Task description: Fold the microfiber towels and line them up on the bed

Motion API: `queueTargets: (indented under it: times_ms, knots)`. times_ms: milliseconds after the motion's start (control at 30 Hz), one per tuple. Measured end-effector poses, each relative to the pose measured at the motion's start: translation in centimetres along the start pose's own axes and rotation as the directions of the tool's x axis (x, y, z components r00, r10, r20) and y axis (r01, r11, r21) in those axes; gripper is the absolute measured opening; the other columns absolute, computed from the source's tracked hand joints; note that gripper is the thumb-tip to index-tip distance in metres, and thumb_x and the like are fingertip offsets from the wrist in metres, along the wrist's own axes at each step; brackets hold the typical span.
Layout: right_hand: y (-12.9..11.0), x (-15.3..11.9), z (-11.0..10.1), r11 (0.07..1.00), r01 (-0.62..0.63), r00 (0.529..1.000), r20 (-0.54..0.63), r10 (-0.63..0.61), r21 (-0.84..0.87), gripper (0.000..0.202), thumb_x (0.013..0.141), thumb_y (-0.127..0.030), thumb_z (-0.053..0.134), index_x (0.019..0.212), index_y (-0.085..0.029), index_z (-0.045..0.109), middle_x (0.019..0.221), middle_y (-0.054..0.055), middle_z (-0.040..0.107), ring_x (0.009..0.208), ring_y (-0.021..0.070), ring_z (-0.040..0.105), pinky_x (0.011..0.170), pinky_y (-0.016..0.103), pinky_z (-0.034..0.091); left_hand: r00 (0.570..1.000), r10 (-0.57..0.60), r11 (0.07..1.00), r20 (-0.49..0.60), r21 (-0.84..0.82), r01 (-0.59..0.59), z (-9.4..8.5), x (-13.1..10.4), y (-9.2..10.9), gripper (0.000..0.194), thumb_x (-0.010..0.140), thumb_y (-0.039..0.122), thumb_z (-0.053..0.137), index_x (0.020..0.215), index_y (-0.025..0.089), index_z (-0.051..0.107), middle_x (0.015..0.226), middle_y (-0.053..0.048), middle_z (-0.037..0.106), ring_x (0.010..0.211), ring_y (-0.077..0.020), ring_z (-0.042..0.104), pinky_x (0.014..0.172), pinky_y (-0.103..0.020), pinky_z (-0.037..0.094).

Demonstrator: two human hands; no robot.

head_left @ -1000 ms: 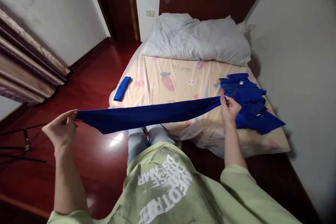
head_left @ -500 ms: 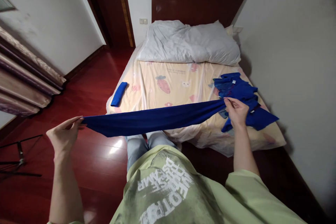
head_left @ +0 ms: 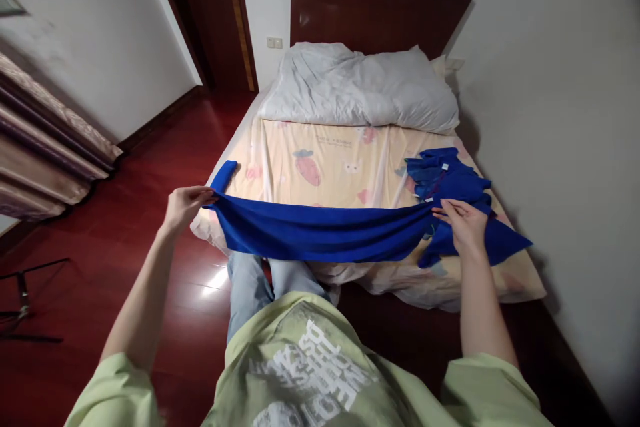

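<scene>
A long piece of blue cloth (head_left: 325, 233) hangs between my two hands above the near edge of the bed, its lower edge sagging a little. My left hand (head_left: 186, 205) pinches its left end. Its right end is pinched by my right hand (head_left: 463, 217), which is in front of a loose heap of blue cloth (head_left: 450, 177) with white tags. At the bed's left edge lies a small folded blue cloth (head_left: 225, 175), partly covered from view by the held cloth and my left hand.
The bed (head_left: 330, 177) has a sheet printed with carrots and a white quilt (head_left: 360, 87) by the dark headboard (head_left: 375, 20). Curtains (head_left: 45, 140) hang at the left. A black metal stand (head_left: 23, 293) stands on the red floor (head_left: 165, 293).
My left hand has moved right and up, toward the bed. My right hand has shifted slightly right and down. The cloth between them has gone from stretched to slacker and looks wider.
</scene>
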State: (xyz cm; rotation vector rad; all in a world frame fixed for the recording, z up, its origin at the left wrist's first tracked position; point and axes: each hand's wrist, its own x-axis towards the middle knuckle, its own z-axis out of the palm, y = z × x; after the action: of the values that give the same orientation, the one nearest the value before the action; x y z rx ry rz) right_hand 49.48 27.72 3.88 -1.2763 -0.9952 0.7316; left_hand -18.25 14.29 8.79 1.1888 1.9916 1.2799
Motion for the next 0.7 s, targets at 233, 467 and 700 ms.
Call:
queueTargets:
  times_ms: [233, 467, 700]
  knots:
    - [0.5, 8.7, 7.1, 0.991, 0.104, 0.994, -0.049, -0.1, 0.085, 0.037, 0.068, -0.044, 0.09, 0.078, -0.017, 0.068, 0.073, -0.001, 0.068, 0.064, 0.0136, 0.068, 0.077, 0.036, 0.065, 0.979, 0.175, 0.985, -0.104, 0.03, -0.172, 6.8, 9.8, 4.5, 0.024, 0.08, 0.025, 0.073, 0.095, 0.008, 0.079, 0.089, -0.01, 0.08, 0.089, -0.0257, 0.078, 0.085, -0.035, 0.063]
    - [1.2, 10.7, 6.7, 0.954, 0.263, 0.951, -0.207, -0.23, 0.146, 0.029, 0.075, -0.045, 0.077, 0.08, -0.017, 0.069, 0.084, 0.002, 0.071, 0.083, 0.0181, 0.069, 0.082, 0.035, 0.06, 0.852, 0.459, 0.883, -0.252, 0.024, -0.469, 6.9, 12.3, 5.5, 0.041, 0.091, 0.039, 0.066, 0.113, 0.006, 0.077, 0.113, -0.013, 0.078, 0.104, -0.0214, 0.074, 0.098, -0.034, 0.058]
    - [12.0, 3.0, 4.5, 0.998, 0.054, 0.991, -0.122, -0.057, -0.026, 0.036, 0.062, -0.041, 0.083, 0.085, -0.017, 0.07, 0.088, 0.006, 0.075, 0.09, 0.0234, 0.071, 0.094, 0.044, 0.057, 0.948, 0.208, 0.975, -0.239, 0.13, -0.181, 9.1, 8.7, -4.2, 0.045, 0.089, 0.049, 0.064, 0.109, 0.012, 0.079, 0.108, -0.011, 0.079, 0.102, -0.0233, 0.074, 0.096, -0.033, 0.057]
